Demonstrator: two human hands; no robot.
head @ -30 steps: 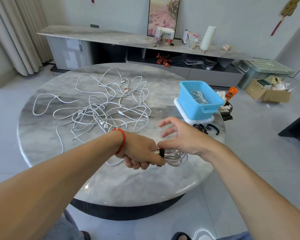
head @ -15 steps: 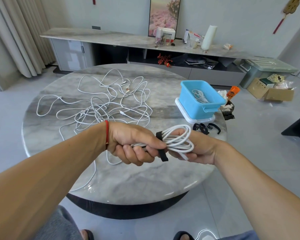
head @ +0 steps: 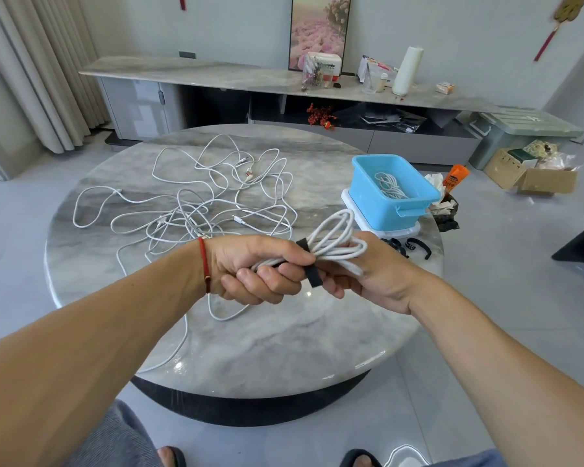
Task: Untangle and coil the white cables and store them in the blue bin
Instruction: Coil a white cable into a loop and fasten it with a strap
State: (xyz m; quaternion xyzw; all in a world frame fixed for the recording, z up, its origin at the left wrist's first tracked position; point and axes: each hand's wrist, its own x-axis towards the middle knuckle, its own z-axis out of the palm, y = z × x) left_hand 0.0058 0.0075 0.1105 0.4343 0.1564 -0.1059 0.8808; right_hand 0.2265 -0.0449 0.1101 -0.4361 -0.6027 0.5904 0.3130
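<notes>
At frame centre I see the coiled white cable, black strap round it, my left hand clenched on one end and my right hand cupping the loops, fingers partly hidden. Tangled cables sprawl upper left; the blue bin sits upper right.

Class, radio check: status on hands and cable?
Left hand and right hand grip coiled cable, black strap loose. Blue bin unobstructed. Tangle remains.
</notes>
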